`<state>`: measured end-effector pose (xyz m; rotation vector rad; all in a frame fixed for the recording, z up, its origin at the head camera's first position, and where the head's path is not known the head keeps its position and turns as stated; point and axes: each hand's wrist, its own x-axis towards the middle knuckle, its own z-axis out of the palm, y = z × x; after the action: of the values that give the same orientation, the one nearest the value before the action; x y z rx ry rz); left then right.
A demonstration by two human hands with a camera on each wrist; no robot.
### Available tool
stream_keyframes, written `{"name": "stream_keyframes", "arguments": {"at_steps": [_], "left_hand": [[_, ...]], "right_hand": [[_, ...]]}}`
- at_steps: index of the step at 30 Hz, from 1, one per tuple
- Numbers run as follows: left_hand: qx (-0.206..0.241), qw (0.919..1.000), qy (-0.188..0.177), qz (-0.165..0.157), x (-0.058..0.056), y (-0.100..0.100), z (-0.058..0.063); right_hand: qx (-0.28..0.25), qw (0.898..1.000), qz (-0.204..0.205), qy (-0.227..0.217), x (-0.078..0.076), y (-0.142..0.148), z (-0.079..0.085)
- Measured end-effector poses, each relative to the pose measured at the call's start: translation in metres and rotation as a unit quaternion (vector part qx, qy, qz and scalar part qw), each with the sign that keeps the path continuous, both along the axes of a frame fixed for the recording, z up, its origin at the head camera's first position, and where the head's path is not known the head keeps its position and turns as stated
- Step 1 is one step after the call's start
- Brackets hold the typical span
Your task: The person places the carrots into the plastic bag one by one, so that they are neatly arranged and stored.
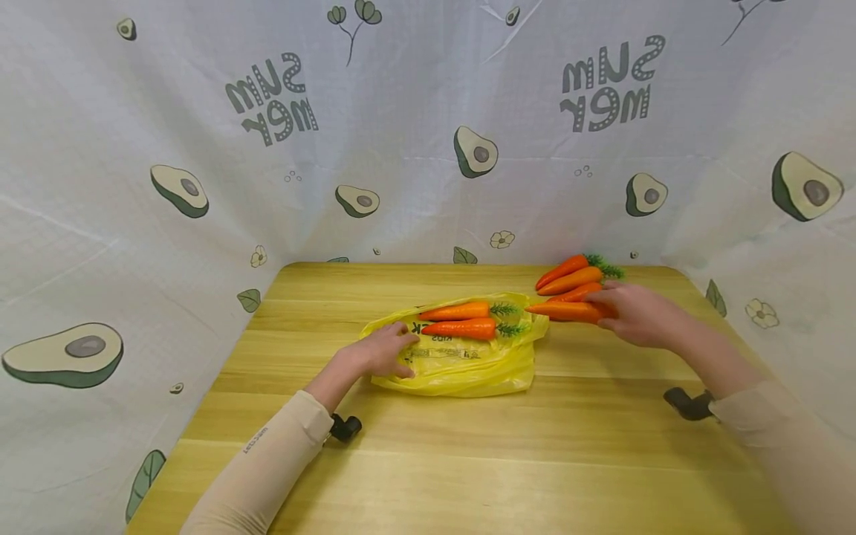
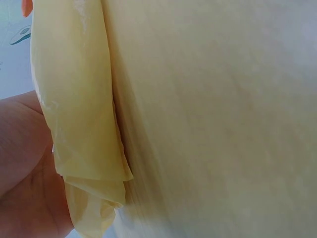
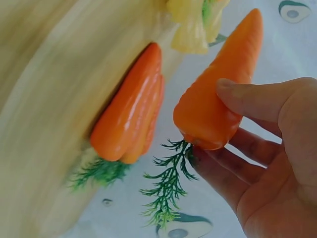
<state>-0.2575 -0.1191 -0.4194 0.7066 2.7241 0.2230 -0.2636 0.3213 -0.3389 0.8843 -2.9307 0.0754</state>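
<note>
My right hand (image 1: 638, 313) pinches an orange carrot (image 3: 218, 94) between thumb and fingers, its green top hanging below in the right wrist view. In the head view the carrot's tip points left, close to the right edge of a yellow plastic bag (image 1: 468, 375). Two carrots (image 1: 461, 328) lie side by side on the bag, green tops to the right. My left hand (image 1: 384, 351) rests at the bag's left end, fingers spread and loosely bent. A fold of the bag (image 2: 79, 124) lies alongside the palm in the left wrist view.
Other carrots (image 1: 568, 281) lie together at the back right of the wooden table (image 1: 468, 461), just beyond my right hand. A white cloth (image 1: 414, 111) printed with avocados hangs behind the table and along its sides.
</note>
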Motion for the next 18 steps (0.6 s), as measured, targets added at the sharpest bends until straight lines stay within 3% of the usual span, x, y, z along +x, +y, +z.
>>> {"name": "stream_keyframes", "arguments": {"at_steps": [18], "left_hand": [[-0.001, 1.0, -0.002, 0.008, 0.0, 0.003, -0.001]], "right_hand": [[-0.009, 0.999, 0.053, -0.01, -0.005, -0.039, 0.008]]}}
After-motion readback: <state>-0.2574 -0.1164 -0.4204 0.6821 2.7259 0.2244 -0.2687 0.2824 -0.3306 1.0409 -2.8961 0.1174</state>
